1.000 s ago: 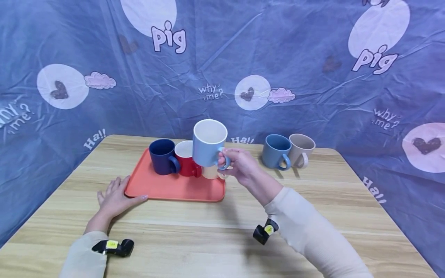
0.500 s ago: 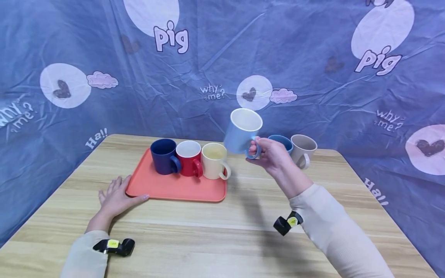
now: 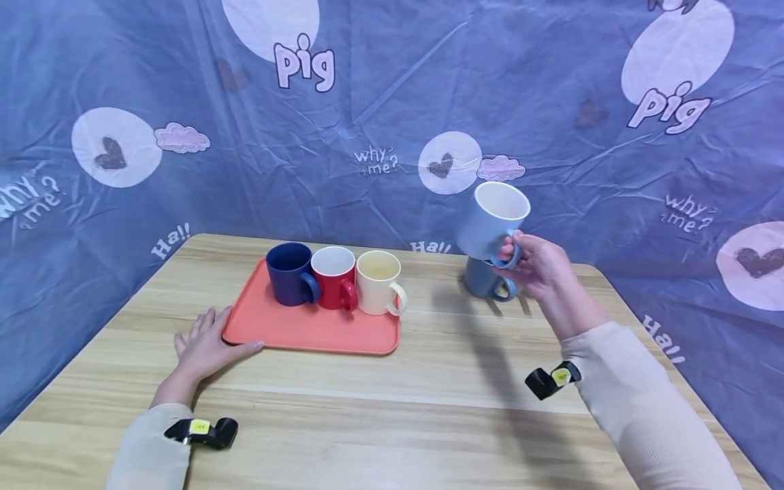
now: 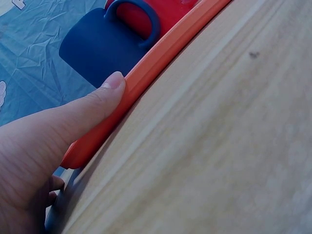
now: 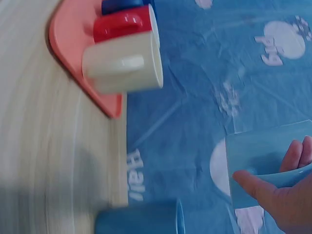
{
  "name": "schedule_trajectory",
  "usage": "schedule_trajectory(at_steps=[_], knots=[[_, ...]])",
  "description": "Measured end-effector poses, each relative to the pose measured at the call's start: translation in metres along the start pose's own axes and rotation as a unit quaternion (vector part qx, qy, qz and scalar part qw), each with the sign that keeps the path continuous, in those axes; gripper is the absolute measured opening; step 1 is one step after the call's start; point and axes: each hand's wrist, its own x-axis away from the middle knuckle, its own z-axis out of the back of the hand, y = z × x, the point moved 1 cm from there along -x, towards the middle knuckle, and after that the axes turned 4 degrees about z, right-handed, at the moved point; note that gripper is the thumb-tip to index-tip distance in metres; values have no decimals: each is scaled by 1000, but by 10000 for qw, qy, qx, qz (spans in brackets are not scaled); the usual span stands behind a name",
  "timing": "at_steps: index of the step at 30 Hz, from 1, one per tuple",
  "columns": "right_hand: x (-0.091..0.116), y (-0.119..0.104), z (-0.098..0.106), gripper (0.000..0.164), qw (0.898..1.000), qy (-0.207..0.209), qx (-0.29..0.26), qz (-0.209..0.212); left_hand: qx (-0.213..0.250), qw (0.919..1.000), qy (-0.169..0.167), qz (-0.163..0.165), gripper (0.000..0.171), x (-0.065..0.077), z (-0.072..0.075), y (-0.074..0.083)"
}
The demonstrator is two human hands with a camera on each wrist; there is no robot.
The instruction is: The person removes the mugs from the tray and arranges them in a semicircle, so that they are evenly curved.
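Observation:
In the head view my right hand (image 3: 542, 269) pinches the handle of a light blue mug (image 3: 486, 228), white inside and slightly tilted. The mug is raised above the table, overlapping a medium blue mug (image 3: 480, 280) that stands at the back right. My left hand (image 3: 205, 350) rests at the near left corner of an orange-red tray (image 3: 306, 333), fingers extended along its side. The left wrist view shows that thumb (image 4: 97, 100) lying on the tray's rim. Along the tray's back stand a navy mug (image 3: 288, 275), a red mug (image 3: 327, 289) and a cream mug (image 3: 373, 292), handles toward the right front.
A wooden table (image 3: 343, 422) carries everything. Close behind its back edge hangs a blue printed cloth (image 3: 367, 122), which also runs along both sides. The greyish-beige mug at the back right is hidden behind my right hand and the lifted mug.
My right hand has carried the light blue mug rightward, from over the tray to above the medium blue mug, uncovering the cream mug. My left hand stays at the tray's corner.

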Motion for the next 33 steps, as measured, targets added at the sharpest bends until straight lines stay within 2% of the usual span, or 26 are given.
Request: schedule_trajectory(at_steps=[2,4,9,19,28,33], knots=[[5,-8,3,6,9993,321,-194,-9,-4,10000,6,-4,106,0,0,0],[8,-15,8,7,9988,400,-276,87,-2,10000,12,-6,106,0,1,0],[9,-30,27,9,9978,433,-327,391,9,10000,15,-9,105,2,2,0],[13,-54,68,14,9933,608,-837,514,27,10000,45,-4,105,0,0,0],[21,-65,96,10,9832,1339,-888,862,58,10000,32,-1,105,-1,0,1],[22,-67,110,13,9771,1740,-853,883,47,10000,42,14,105,-1,0,0]])
